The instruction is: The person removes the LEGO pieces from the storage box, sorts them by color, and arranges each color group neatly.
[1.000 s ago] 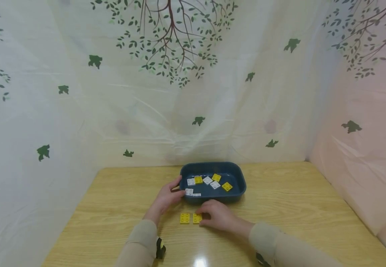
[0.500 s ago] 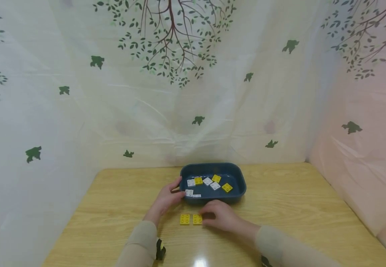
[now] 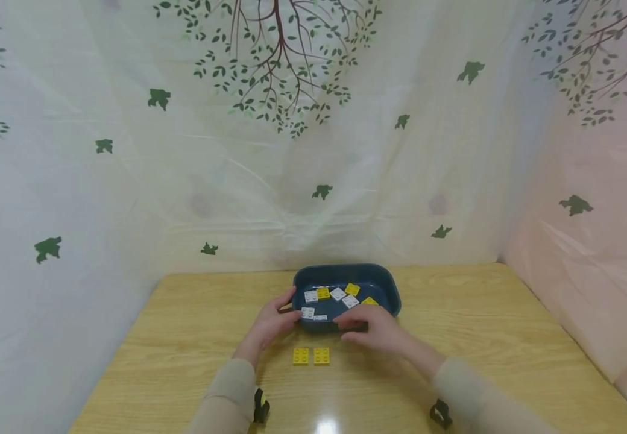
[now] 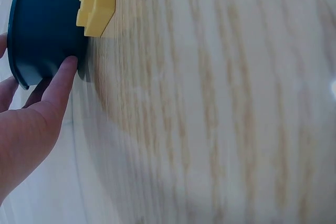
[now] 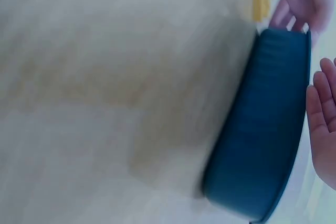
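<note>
At the tub (image 3: 318, 327) — left grip (image 3: 273, 317) clasping it — right grip (image 3: 375, 329), loosely spread, has arrived.

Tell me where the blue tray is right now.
In the head view, the blue tray stands just right of centre toward the back of the table, with the left hand touching its left end and two yellow bricks in front.
</note>
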Demonstrator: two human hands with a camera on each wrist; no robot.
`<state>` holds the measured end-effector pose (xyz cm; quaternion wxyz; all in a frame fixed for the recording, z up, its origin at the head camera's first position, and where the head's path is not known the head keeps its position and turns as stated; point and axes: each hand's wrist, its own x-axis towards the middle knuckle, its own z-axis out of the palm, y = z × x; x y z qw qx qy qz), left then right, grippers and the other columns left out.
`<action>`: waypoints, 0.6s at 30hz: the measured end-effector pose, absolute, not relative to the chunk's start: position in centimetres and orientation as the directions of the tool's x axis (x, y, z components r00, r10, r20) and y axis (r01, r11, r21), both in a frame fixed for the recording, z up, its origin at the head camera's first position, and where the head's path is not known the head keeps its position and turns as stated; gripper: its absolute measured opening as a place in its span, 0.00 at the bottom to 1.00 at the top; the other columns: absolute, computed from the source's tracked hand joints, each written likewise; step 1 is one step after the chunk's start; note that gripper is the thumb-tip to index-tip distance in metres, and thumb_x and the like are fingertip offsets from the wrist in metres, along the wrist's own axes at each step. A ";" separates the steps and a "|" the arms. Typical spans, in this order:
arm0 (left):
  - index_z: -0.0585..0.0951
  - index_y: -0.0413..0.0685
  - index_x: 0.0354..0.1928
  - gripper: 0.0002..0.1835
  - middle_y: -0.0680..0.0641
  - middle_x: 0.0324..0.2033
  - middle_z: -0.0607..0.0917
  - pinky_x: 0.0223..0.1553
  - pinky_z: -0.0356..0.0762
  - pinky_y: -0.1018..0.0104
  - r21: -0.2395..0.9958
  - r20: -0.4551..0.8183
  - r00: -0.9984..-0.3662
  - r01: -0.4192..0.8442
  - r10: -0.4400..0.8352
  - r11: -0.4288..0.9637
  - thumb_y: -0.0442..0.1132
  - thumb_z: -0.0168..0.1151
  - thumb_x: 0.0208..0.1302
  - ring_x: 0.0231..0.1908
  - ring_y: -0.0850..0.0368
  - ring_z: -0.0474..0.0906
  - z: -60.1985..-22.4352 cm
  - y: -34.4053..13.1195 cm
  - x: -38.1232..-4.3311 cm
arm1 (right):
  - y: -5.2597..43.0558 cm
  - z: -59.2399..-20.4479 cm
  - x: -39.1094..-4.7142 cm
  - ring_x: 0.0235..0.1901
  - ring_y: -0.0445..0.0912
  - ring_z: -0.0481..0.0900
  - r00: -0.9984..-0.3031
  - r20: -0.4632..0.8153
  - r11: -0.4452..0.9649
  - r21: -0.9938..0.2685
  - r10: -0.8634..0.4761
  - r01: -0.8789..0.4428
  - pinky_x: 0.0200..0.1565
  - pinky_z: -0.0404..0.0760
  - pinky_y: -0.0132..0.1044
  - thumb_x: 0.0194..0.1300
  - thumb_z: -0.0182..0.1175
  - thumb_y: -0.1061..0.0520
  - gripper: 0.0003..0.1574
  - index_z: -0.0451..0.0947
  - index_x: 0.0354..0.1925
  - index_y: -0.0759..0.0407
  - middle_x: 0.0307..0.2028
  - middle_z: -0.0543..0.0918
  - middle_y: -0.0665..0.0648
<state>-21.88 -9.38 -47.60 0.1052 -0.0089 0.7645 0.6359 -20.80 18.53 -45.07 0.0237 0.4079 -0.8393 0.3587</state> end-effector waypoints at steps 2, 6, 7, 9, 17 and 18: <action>0.63 0.60 0.75 0.37 0.42 0.75 0.59 0.59 0.74 0.50 0.970 -0.175 -0.978 -0.151 0.115 0.193 0.37 0.65 0.66 0.66 0.41 0.66 -47.6 -9.4 -22.0 | 18.9 -44.7 -21.4 0.42 0.37 0.82 -0.673 0.348 0.417 -0.577 -0.652 -0.702 0.46 0.82 0.36 0.59 0.72 0.55 0.20 0.84 0.50 0.56 0.43 0.86 0.45; 0.63 0.60 0.75 0.38 0.42 0.75 0.59 0.59 0.75 0.51 0.968 -0.171 -0.979 -0.146 0.112 0.206 0.38 0.66 0.66 0.66 0.41 0.66 -47.7 -9.4 -22.1 | 19.4 -44.3 -22.9 0.42 0.41 0.82 -0.699 0.357 0.473 -0.541 -0.619 -0.696 0.46 0.83 0.40 0.60 0.71 0.54 0.20 0.84 0.51 0.57 0.44 0.86 0.47; 0.63 0.59 0.75 0.38 0.42 0.75 0.59 0.58 0.75 0.51 0.968 -0.165 -0.980 -0.139 0.115 0.210 0.38 0.66 0.66 0.66 0.40 0.66 -47.7 -9.4 -22.1 | 19.5 -44.3 -23.2 0.42 0.43 0.82 -0.709 0.354 0.490 -0.536 -0.610 -0.688 0.46 0.83 0.41 0.60 0.71 0.54 0.20 0.84 0.51 0.57 0.44 0.86 0.48; 0.63 0.59 0.75 0.37 0.42 0.75 0.59 0.58 0.76 0.51 0.968 -0.161 -0.980 -0.133 0.116 0.213 0.38 0.66 0.66 0.66 0.40 0.66 -47.7 -9.4 -22.1 | 19.6 -44.2 -23.9 0.43 0.45 0.82 -0.735 0.335 0.524 -0.534 -0.589 -0.663 0.48 0.83 0.44 0.60 0.71 0.54 0.20 0.84 0.51 0.58 0.44 0.86 0.49; 0.63 0.60 0.75 0.37 0.42 0.75 0.59 0.58 0.75 0.51 0.971 -0.152 -0.981 -0.125 0.121 0.206 0.37 0.65 0.67 0.66 0.40 0.66 -47.9 -9.4 -22.4 | 19.4 -44.3 -25.9 0.49 0.49 0.80 -0.791 0.294 0.581 -0.550 -0.537 -0.600 0.54 0.79 0.50 0.60 0.71 0.55 0.23 0.83 0.53 0.59 0.48 0.85 0.54; 0.63 0.60 0.75 0.37 0.42 0.75 0.59 0.58 0.75 0.50 0.970 -0.153 -0.981 -0.126 0.121 0.206 0.37 0.65 0.67 0.66 0.40 0.66 -47.9 -9.4 -22.4 | 19.3 -44.4 -26.1 0.49 0.50 0.80 -0.789 0.296 0.586 -0.542 -0.538 -0.602 0.55 0.78 0.50 0.60 0.71 0.55 0.23 0.83 0.53 0.59 0.49 0.85 0.54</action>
